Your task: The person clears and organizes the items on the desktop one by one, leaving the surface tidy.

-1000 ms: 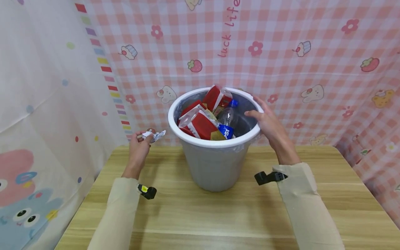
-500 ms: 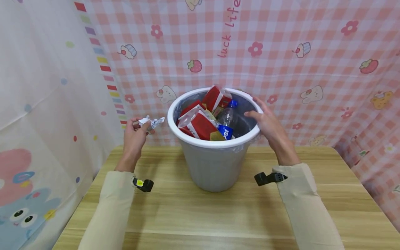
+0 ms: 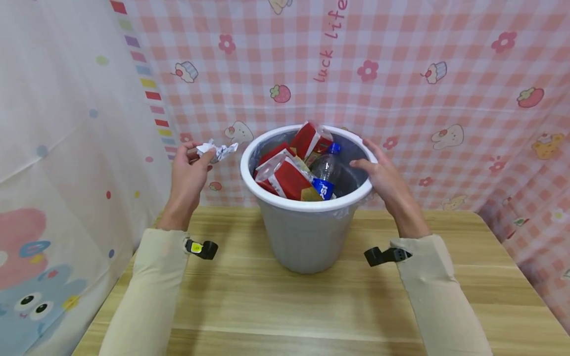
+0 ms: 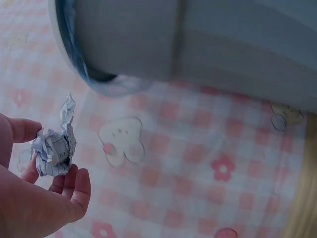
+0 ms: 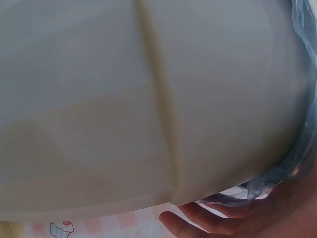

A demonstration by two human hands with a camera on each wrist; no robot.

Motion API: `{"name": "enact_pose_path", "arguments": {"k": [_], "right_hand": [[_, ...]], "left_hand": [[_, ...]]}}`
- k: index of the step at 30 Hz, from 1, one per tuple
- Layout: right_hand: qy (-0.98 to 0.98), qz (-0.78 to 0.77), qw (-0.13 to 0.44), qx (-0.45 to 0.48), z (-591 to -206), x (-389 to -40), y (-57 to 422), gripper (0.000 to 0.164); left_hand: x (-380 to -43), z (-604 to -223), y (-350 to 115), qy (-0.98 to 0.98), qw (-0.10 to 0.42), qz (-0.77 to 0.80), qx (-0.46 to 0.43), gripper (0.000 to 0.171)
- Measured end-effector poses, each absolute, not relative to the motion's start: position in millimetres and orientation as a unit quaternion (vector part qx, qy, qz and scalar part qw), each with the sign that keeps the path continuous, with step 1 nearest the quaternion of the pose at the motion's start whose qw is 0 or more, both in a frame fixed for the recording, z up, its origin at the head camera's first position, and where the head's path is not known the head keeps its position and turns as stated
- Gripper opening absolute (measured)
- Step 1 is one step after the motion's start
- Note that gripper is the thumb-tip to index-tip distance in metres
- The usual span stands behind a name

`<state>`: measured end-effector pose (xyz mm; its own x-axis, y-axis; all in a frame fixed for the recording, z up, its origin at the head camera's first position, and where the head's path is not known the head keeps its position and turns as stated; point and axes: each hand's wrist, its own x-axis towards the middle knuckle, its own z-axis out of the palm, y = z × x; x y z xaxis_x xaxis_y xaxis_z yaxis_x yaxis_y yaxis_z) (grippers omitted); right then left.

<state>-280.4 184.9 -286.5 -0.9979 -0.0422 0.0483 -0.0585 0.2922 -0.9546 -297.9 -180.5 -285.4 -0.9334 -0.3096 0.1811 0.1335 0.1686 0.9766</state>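
Note:
My left hand pinches a crumpled piece of paper between thumb and fingers, raised to the left of the trash can. In the left wrist view, print shows on the creased paper, and one twisted end sticks up. My right hand holds the can's right rim, its thumb inside and fingers along the outer wall. From the right wrist, the fingers show beside the can's grey side. Inside the can lie red packages and a clear plastic bottle with a blue cap and label.
The can stands upright on a wooden table, lined with a thin plastic bag folded over its rim. A pink checked cloth hangs close behind it, and a white patterned curtain is at the left.
My left hand has risen with the crumpled paper, from below the can's rim to about rim height. The right hand keeps its place on the rim.

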Motion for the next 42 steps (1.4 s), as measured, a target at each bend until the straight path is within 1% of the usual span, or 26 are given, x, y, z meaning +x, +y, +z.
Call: {"name": "enact_pose_path", "arguments": {"k": [14,18,23,32,42], "right_hand": [[-0.803,0.595,0.011,0.03,-288,-281,186,0.075],[-0.805,0.593,0.015,0.029,-287,-281,186,0.076],[-0.808,0.588,0.015,0.028,-287,-281,185,0.076],[-0.801,0.597,0.015,0.031,-287,-281,185,0.077],[-0.803,0.596,0.012,0.027,-287,-280,186,0.076]], "left_hand": [[-296,-256,-147,-0.745,0.189,-0.64,-0.005,0.035],[-296,-252,-137,-0.745,0.183,-0.641,-0.011,0.033],[-296,-248,-122,-0.747,0.174,-0.641,-0.044,0.031],[-294,-244,-99,-0.757,0.151,-0.631,-0.077,0.034],[-294,-248,-84,-0.758,0.147,-0.628,-0.099,0.034]]}}
